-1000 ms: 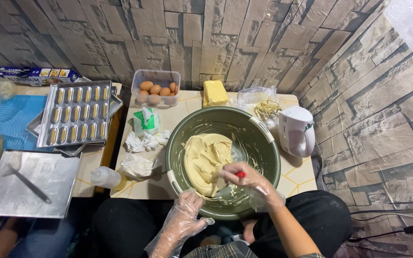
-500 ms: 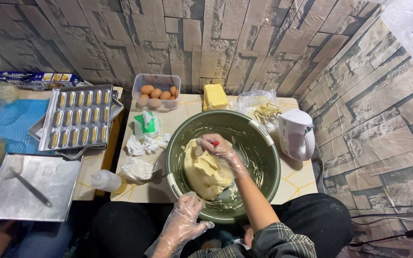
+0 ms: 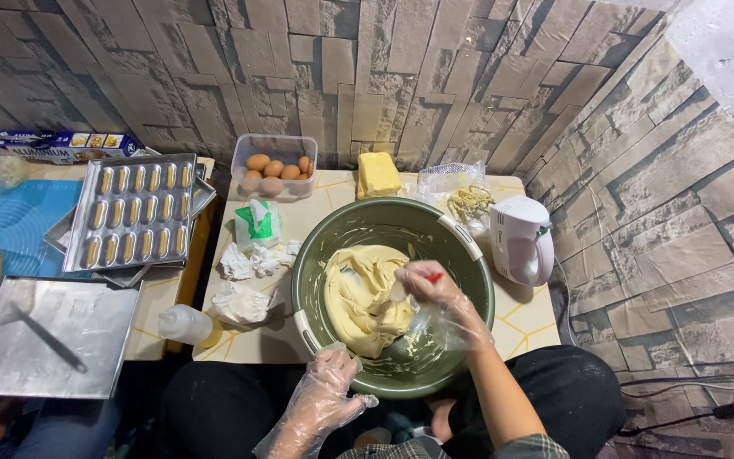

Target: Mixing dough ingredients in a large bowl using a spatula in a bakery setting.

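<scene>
R hand (image 3: 435, 293), gloved, grip closed on red-handled spatula (image 3: 429, 278) in yellow batter (image 3: 363, 297) inside green bowl (image 3: 469, 255) on table (image 3: 316, 200); L hand (image 3: 326, 393) steadies near rim w/ loose fingers, holding nothing; best scrape walls, fold gently.

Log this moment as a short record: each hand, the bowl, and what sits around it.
Right hand: gloved, gripping a red-handled tool in the dough
Left hand: gloved, on the near rim of the green bowl
Behind bowl: tub of eggs, butter block
Right of bowl: white hand mixer
Left table: mould tray, flat metal tray
</scene>
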